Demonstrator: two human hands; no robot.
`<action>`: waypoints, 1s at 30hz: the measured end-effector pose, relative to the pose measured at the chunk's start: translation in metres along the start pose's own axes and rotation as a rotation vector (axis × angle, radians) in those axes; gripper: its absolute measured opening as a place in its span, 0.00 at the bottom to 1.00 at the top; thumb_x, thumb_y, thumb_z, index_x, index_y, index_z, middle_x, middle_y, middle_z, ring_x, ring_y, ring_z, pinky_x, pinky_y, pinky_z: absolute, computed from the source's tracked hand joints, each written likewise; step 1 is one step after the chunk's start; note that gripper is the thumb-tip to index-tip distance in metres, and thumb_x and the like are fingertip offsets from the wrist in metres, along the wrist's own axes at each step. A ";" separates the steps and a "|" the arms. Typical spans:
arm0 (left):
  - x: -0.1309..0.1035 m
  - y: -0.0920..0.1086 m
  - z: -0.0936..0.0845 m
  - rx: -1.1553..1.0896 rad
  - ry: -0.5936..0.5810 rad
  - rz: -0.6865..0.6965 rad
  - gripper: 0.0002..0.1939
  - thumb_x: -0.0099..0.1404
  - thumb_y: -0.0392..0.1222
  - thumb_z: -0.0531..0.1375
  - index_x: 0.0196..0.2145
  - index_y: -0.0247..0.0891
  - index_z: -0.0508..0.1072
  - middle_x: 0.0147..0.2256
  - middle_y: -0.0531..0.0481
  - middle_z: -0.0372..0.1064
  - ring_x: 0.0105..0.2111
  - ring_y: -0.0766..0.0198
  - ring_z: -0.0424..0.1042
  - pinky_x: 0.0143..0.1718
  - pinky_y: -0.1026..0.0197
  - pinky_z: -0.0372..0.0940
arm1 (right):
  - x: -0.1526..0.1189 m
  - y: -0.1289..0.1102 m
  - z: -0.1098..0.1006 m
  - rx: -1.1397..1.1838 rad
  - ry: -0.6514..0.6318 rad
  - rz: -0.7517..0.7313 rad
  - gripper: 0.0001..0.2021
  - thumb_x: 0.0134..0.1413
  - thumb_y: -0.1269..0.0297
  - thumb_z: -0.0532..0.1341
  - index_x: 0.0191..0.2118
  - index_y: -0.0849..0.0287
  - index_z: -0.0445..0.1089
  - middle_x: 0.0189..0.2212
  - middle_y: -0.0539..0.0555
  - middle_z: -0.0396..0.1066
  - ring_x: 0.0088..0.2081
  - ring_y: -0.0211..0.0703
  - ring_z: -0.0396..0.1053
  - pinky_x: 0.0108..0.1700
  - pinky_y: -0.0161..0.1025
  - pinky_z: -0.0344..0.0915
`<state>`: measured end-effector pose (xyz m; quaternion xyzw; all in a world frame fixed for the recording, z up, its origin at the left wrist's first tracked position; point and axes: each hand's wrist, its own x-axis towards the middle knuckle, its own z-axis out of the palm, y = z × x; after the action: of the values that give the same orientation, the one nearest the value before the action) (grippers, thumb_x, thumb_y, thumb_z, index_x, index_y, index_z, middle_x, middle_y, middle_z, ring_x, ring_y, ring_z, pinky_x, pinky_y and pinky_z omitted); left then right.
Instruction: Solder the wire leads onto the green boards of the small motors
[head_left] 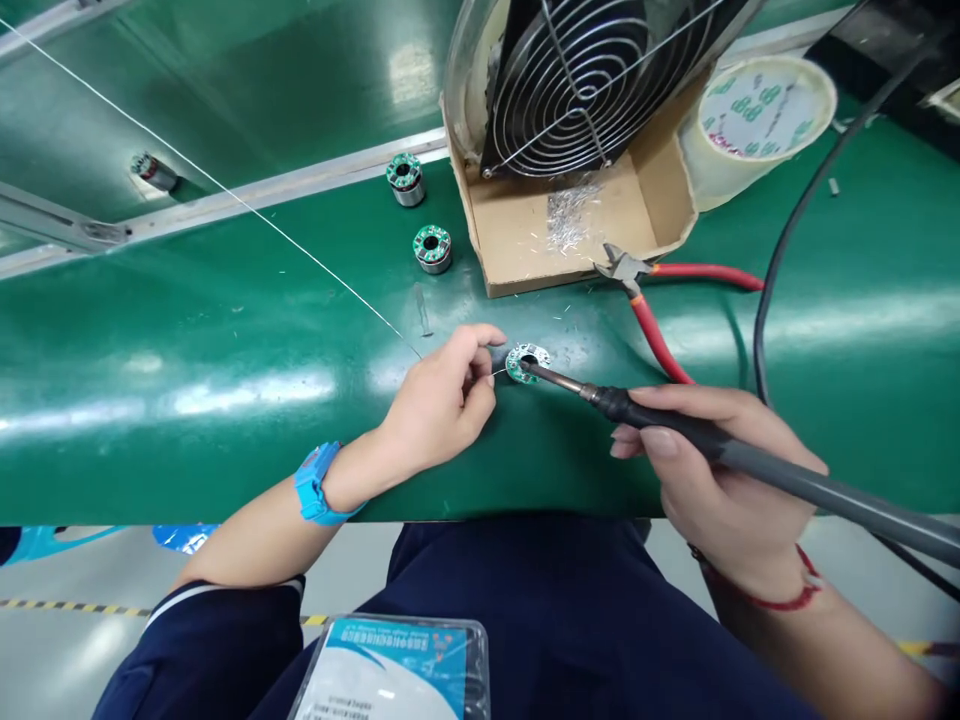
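Note:
In my right hand (720,460) I grip a soldering iron (697,435), its tip resting on a round green circuit board (516,368) with a hole in the middle. My left hand (450,395) is pinched around a thin strand of solder wire (499,373), whose end reaches the board's left edge. The wire trails away behind that hand toward the upper left. Two similar parts, round boards on metal cylinders, stand farther back: one ring-shaped part (433,250) and another part (406,180) behind it.
Red-handled side cutters (649,290) lean on the front edge of a cardboard tray (517,270) holding cut wire bits. A fan (585,90) stands in the tray. At its right is a tape roll (765,115); a black cable (787,220) runs down beside it.

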<state>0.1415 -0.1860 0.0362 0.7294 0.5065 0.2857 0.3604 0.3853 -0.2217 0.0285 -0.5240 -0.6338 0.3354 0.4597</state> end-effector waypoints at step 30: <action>0.018 -0.011 0.009 -0.080 -0.130 0.022 0.16 0.65 0.31 0.62 0.49 0.39 0.69 0.31 0.55 0.64 0.32 0.68 0.66 0.34 0.64 0.61 | 0.025 -0.028 -0.003 -0.132 0.008 0.060 0.06 0.53 0.62 0.69 0.39 0.51 0.77 0.23 0.44 0.76 0.23 0.35 0.75 0.22 0.30 0.71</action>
<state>0.1484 -0.1687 0.0226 0.7369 0.4624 0.2616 0.4180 0.3775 -0.2037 0.0609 -0.5732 -0.6368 0.3041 0.4165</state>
